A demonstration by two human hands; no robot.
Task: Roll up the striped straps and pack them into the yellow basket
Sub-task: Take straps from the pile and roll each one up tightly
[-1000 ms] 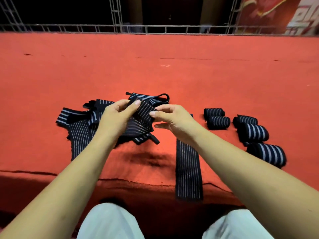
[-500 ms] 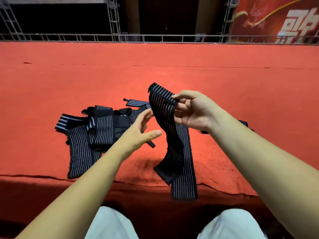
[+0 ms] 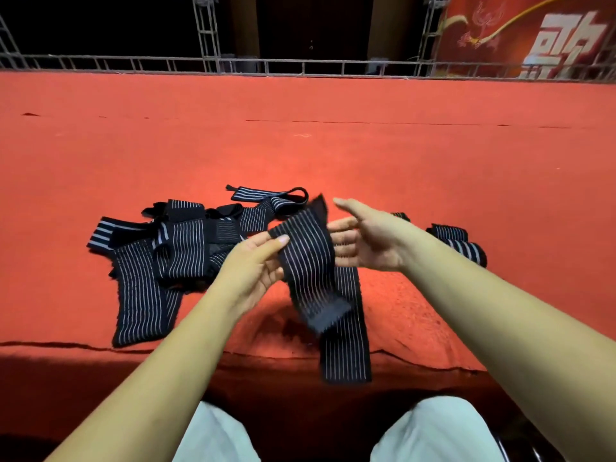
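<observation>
The strap (image 3: 308, 261) has passed to my left hand (image 3: 253, 271), pinched so it hangs straight for rolling, I reckon; my right hand (image 3: 370, 241) at 3 o'clock spreads its fingers

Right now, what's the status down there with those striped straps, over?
Left hand pinches a striped strap, unrolled. Right hand open behind it. Loose pile left, rolled straps right. Yellow basket not in view.

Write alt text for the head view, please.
The left hand pinches a striped strap hanging above the red carpet, the open right hand just behind it. A pile of loose straps lies to the left, rolled straps to the right; no basket shows.
</observation>
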